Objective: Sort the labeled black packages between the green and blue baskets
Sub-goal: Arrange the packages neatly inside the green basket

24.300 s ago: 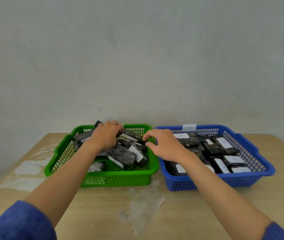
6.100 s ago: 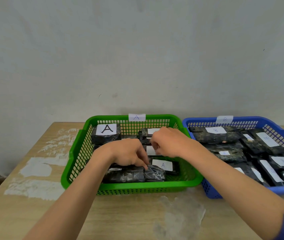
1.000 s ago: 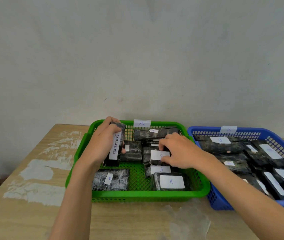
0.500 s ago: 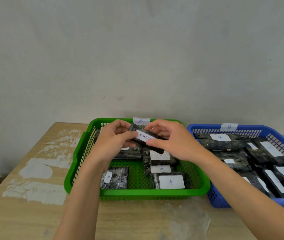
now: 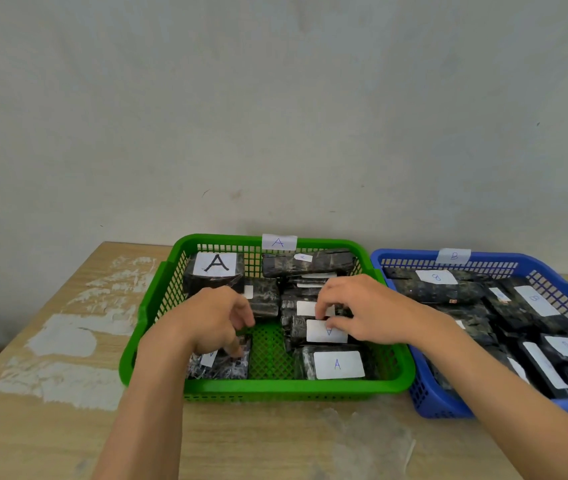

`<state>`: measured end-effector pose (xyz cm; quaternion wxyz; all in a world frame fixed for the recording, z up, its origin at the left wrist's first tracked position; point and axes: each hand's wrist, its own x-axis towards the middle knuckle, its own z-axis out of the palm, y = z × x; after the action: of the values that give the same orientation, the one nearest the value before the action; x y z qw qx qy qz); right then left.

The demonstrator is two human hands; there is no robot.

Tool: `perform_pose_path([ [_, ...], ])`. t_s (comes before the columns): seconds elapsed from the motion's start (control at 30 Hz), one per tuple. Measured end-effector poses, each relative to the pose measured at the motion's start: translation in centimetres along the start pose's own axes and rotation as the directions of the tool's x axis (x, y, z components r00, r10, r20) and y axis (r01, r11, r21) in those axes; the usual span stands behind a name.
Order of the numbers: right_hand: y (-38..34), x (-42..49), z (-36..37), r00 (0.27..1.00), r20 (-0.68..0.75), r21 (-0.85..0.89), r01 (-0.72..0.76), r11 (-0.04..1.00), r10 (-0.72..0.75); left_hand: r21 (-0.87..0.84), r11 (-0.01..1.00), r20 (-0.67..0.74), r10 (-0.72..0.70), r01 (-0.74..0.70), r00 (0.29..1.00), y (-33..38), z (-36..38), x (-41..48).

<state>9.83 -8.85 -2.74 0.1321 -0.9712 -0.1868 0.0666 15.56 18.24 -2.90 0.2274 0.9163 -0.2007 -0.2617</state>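
Head view: on a wooden table (image 5: 67,445), 2 baskets of labelled black packages touch, green basket (image 5: 275,388) left of blue basket (image 5: 414,254). In the green one, the right hand (image 5: 369,311) pinches an A-labelled package (image 5: 324,332). The left hand (image 5: 209,320) curls over the front-left package (image 5: 227,367); its grip is unclear.

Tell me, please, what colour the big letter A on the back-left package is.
The letter A is black on white, best seen in the head view.
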Motion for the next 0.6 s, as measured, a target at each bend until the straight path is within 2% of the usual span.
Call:
perform_pose_path([
  [0.1,0.1,0.6,0.2,0.998,0.043,-0.034,-0.052,0.998,0.054,0.067,0.996,0.026,-0.066,0.064,0.997,-0.7,-0.3,-0.4],
  [0.27,0.0,0.9,0.2,0.995,0.092,0.006,-0.05,0.999,0.049,0.09,0.991,0.088,-0.107,0.099,0.99,-1.9,-0.7,-0.4],
  [0.37,-0.6,0.8,0.2,0.999,0.004,0.007,-0.037,0.999,0.037,0.071,0.994,0.042,-0.081,0.078,0.996,-2.2,-0.7,-0.1],
  [0.47,-2.4,1.0,0.5,0.99,-0.137,0.108,0.056,0.993,-0.041,0.021,0.998,0.001,-0.056,0.056,0.998,-2.5,-0.7,0.0],
  [0.53,-4.3,1.4,1.0,0.986,-0.149,0.142,0.096,0.985,-0.074,-0.014,1.0,-0.023,-0.016,0.016,1.0,-2.5,-0.7,0.2],
  [0.6,-5.9,2.2,1.5,0.993,-0.096,0.144,0.08,0.986,-0.067,-0.103,0.994,-0.057,0.042,-0.047,0.997,-2.4,-0.6,0.2],
])
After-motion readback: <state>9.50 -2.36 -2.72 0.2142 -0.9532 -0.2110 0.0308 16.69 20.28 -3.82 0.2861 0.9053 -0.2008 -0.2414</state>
